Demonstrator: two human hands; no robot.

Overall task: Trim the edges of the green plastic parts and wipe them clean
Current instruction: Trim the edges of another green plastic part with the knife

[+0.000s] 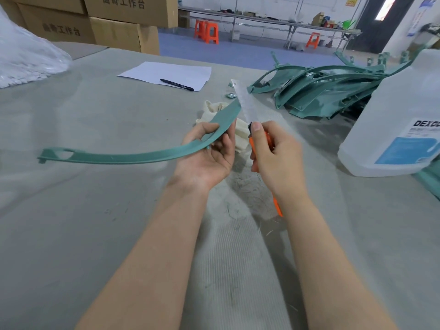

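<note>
A long curved green plastic strip [133, 156] stretches from the left across the table's middle, lifted off the surface. My left hand [206, 156] holds it near its right end, thumb on top. My right hand [276, 154] grips an orange-handled trimming knife [278, 206], thumb pressed near its dark head, beside the strip's upper end. A cream cloth [240, 136] lies crumpled behind both hands. A pile of several green plastic parts [316, 91] sits at the back right.
A large clear bottle with a blue label [392, 129] stands at the right. Paper [166, 73] with a black pen [177, 85] lies further back. A plastic bag [26, 60] is at far left, cardboard boxes [114, 32] behind. Shavings dot the grey table [71, 210].
</note>
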